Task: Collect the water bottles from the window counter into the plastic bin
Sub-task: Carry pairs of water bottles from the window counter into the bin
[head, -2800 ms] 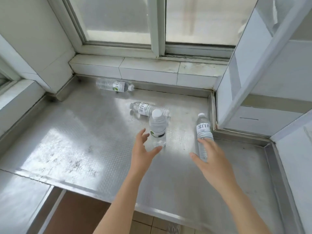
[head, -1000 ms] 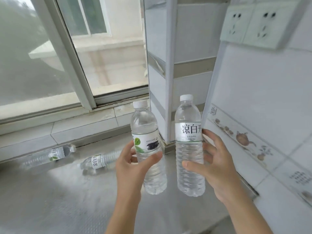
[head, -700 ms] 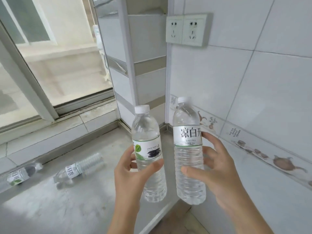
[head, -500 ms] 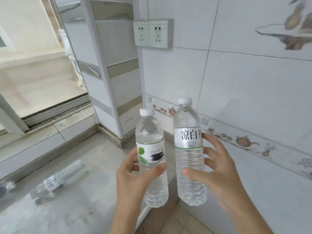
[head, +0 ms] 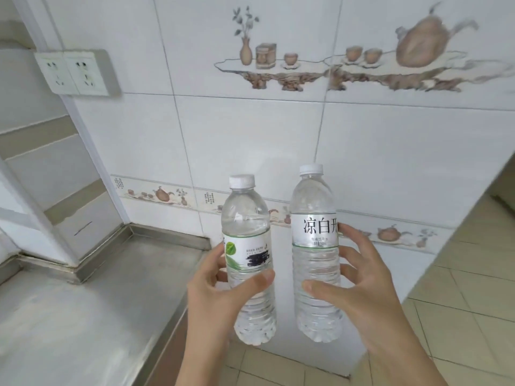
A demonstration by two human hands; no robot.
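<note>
Your left hand [head: 214, 291] and right hand [head: 359, 291] each grip an upright bottle, the green-label bottle [head: 249, 257] and the white-label bottle [head: 316, 246], caps up, beside the steel table [head: 83, 316] and tiled wall [head: 250, 135].

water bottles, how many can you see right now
2. The green-leaf-label bottle is upright in the left hand; the taller white-label bottle is upright in the right hand. Others may lie out of view.

Head view, forward-down, close on hands [head: 292, 296]
</note>
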